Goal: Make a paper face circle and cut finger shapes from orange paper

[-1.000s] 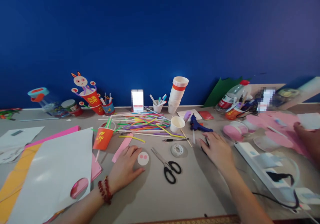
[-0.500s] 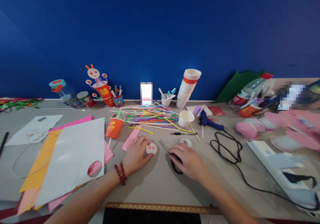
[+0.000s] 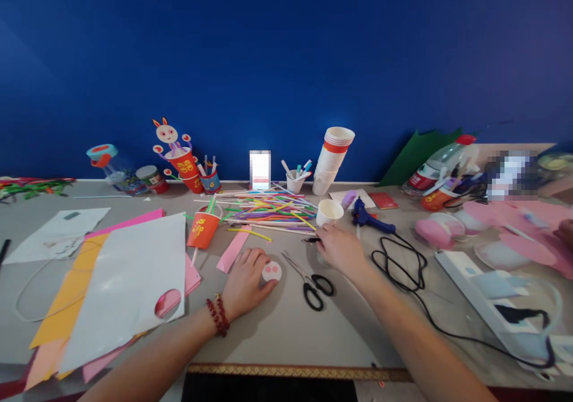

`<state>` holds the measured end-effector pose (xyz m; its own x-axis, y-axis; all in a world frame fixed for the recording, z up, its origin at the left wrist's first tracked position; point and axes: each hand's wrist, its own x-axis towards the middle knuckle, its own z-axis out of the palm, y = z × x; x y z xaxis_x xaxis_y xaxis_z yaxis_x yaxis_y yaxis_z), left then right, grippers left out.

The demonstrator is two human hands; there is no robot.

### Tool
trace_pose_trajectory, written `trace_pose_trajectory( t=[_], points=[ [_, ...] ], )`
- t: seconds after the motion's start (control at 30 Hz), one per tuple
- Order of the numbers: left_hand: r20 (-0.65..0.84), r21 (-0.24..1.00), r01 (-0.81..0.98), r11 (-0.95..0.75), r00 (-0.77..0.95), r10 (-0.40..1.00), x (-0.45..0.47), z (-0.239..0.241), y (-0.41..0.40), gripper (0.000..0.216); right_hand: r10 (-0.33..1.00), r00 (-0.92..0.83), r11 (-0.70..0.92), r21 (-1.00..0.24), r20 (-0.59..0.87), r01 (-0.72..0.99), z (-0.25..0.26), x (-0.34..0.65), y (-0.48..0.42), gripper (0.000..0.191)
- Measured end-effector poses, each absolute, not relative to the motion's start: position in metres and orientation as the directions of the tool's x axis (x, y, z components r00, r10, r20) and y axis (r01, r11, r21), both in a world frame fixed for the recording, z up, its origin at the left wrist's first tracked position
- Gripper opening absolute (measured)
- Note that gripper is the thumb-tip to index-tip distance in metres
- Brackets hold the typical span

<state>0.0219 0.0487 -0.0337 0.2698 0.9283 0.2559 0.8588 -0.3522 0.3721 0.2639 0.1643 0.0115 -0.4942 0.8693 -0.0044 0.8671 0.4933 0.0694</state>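
Two bare hands flank the scissors [image 3: 306, 278], and one has just changed place. A half second ago your right hand [image 3: 342, 248] was on their handles; now the scissors lie free on the table [image 3: 286, 336], and that hand is beyond them and a little to their right, over the black pen [image 3: 310, 240]. So the work at your right hand seems to have turned from the scissors to the pen.

Your left hand [image 3: 247, 279] has not left its spot: it rests, fingers loosely spread, left of the scissors. Its thumb overlaps the edge of the white disc [image 3: 273, 270] with two pink dots, which lies flat just left of the blades.

You cannot tell from here whether your right fingers pinch the pen or only lie over it, because the hand hides all but one end. Your fingertips also overlap the base of the white cup [image 3: 324, 218], beyond the scissors; contact is unclear. Something pale under your palm, perhaps a tape roll, is mostly covered. Well right of the scissors, another person's hand [image 3: 566, 233] is cut off by the frame.
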Motion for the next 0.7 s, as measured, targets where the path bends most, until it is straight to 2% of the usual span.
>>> trace_pose_trajectory(
  t=[0.2, 0.4, 0.47, 0.53, 0.6, 0.67, 0.7],
  points=[
    [0.249, 0.375, 0.858, -0.350, 0.271, 0.930, 0.023, -0.035, 0.048, 0.032, 0.856, -0.515, 0.516, 0.093, -0.030, 0.852, 0.011, 0.253, 0.170, 0.014],
    [0.208, 0.432, 0.820, -0.375, 0.314, 0.926, 0.011, -0.022, 0.045, 0.041, 0.824, -0.566, 0.564, 0.109, -0.019, 0.818, 0.010, 0.257, 0.175, 0.012],
    [0.184, 0.442, 0.809, -0.388, 0.342, 0.922, 0.007, -0.014, 0.038, 0.039, 0.786, -0.617, 0.609, 0.122, 0.039, 0.784, 0.010, 0.258, 0.173, 0.013],
    [0.176, 0.425, 0.799, -0.425, 0.388, 0.905, 0.004, -0.008, 0.029, 0.035, 0.730, -0.665, 0.661, 0.087, 0.157, 0.746, 0.011, 0.258, 0.170, 0.015],
    [0.187, 0.367, 0.790, -0.492, 0.455, 0.871, 0.004, -0.007, 0.019, 0.035, 0.702, -0.645, 0.692, -0.072, 0.301, 0.719, 0.011, 0.257, 0.165, 0.019],
    [0.192, 0.287, 0.774, -0.564, 0.531, 0.826, 0.005, -0.012, 0.012, 0.039, 0.755, -0.551, 0.656, -0.411, 0.357, 0.633, 0.010, 0.253, 0.158, 0.020],
    [0.185, 0.252, 0.765, -0.593, 0.564, 0.805, 0.006, -0.015, 0.010, 0.042, 0.806, -0.506, 0.573, -0.621, 0.307, 0.535, 0.009, 0.251, 0.155, 0.020]
  ],
)
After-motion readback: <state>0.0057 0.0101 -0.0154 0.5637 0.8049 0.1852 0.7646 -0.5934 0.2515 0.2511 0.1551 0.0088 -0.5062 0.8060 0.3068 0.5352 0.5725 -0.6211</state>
